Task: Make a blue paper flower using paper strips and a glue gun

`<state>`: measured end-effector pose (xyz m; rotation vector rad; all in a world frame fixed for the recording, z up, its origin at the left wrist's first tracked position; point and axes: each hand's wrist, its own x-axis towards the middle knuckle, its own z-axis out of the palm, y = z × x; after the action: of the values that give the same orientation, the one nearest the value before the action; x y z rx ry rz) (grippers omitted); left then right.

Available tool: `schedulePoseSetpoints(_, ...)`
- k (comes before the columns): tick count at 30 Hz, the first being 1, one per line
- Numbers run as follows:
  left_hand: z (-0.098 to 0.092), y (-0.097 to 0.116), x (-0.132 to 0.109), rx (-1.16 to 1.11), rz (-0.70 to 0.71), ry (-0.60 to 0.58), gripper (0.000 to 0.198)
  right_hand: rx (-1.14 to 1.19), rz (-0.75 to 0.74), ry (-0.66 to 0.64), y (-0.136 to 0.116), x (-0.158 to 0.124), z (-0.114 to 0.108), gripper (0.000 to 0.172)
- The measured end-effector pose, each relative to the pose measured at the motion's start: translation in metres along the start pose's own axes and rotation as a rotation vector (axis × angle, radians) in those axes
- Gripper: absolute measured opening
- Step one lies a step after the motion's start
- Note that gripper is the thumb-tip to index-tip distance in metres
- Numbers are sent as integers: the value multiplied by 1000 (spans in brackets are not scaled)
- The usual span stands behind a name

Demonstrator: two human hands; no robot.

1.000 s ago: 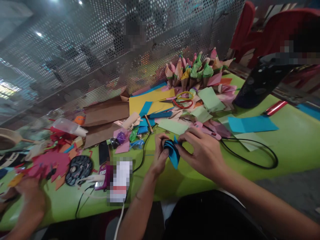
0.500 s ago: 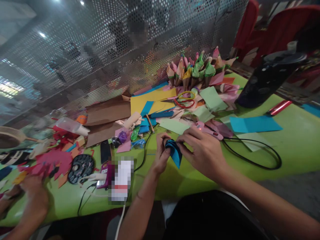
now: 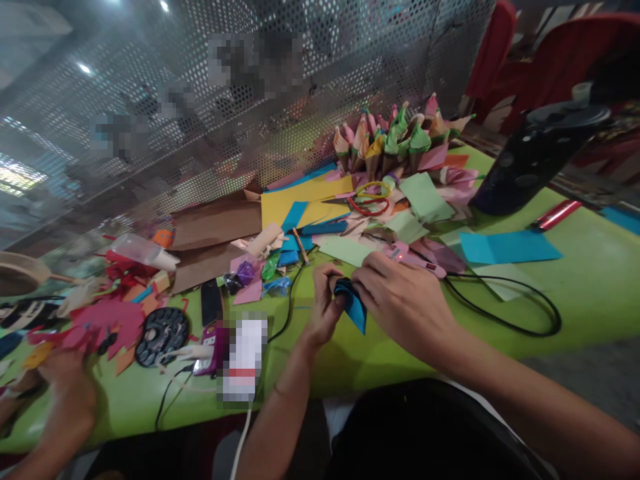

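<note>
Between my two hands is a piece of blue paper (image 3: 356, 312), curled at the top and narrowing to a point at the bottom. My left hand (image 3: 326, 308) is closed around its left side, thumb in front. With bent fingers, my right hand (image 3: 393, 293) pinches its upper right edge; the fingertips are partly hidden. Just beyond my right hand lies a pink glue gun (image 3: 425, 263) with a lit red spot and a black cord. Flat blue paper (image 3: 510, 247) and pale green sheets (image 3: 350, 252) lie close by.
Paper cones with swirled tops (image 3: 395, 143) stand at the back against a perforated metal screen (image 3: 225, 113). A dark tumbler (image 3: 533, 163) and a red tube (image 3: 557, 215) are right. Red-handled scissors (image 3: 369, 205), a power strip (image 3: 245, 360) and another person's hand (image 3: 67, 387) also show.
The blue paper and both hands have shifted very slightly to the right. My right fingers have closed in further over the paper's upper edge. The other person's hand has barely moved.
</note>
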<state>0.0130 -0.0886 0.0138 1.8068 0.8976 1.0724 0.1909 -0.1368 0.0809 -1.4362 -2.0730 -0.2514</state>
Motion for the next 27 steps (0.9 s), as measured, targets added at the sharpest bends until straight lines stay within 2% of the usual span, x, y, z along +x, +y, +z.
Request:
schedulePoseSetpoints(5, 0, 4, 1, 46, 13, -15, 57, -27, 8, -63, -1, 1, 0, 26)
schedulePoseSetpoints(17, -1, 12, 2, 84, 31, -25, 57, 34, 38, 29, -1, 0, 6, 31)
schedulePoseSetpoints(24, -2, 8, 1, 197, 141, -48, 49, 22, 43, 111, -3, 2, 5, 29)
schedulePoseSetpoints(27, -2, 8, 1, 218, 157, -44, 50, 23, 35, 98, -2, 1, 5, 27)
